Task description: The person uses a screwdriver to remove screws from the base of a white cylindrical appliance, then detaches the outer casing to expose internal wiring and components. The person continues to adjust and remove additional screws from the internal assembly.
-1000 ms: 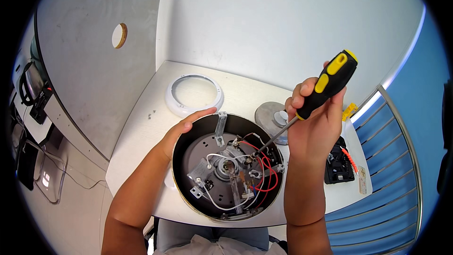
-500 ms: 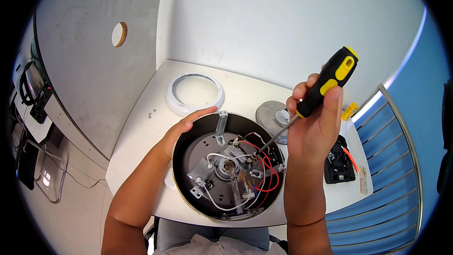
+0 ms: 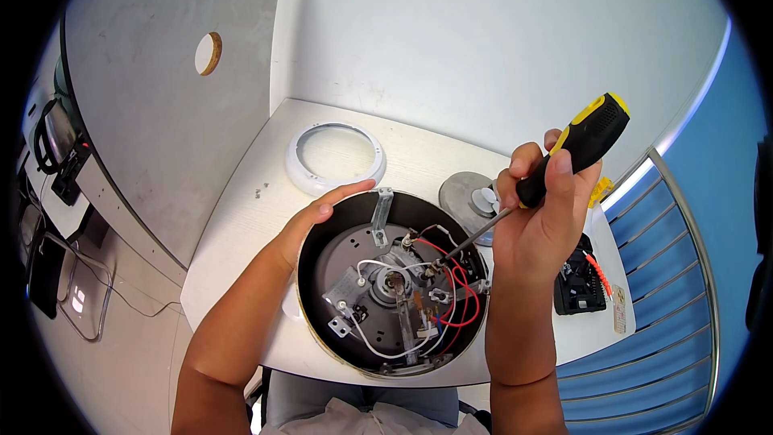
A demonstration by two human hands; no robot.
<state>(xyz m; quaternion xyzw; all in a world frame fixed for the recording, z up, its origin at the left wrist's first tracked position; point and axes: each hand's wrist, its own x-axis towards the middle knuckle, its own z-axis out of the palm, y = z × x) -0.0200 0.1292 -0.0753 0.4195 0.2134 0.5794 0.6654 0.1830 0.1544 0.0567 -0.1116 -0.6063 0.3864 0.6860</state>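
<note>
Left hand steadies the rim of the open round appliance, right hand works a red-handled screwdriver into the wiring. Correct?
Not quite: the screwdriver handle is black and yellow, not red, as the head view shows. The rest holds: left hand on the appliance rim, right hand driving the tip into the wiring.

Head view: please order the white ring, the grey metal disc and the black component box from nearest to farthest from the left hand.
From the left hand:
1. White ring, just beyond its fingertips, at the table's back left.
2. Grey metal disc, further right, behind the open appliance base.
3. Black component box, far right, past the right hand.
</note>
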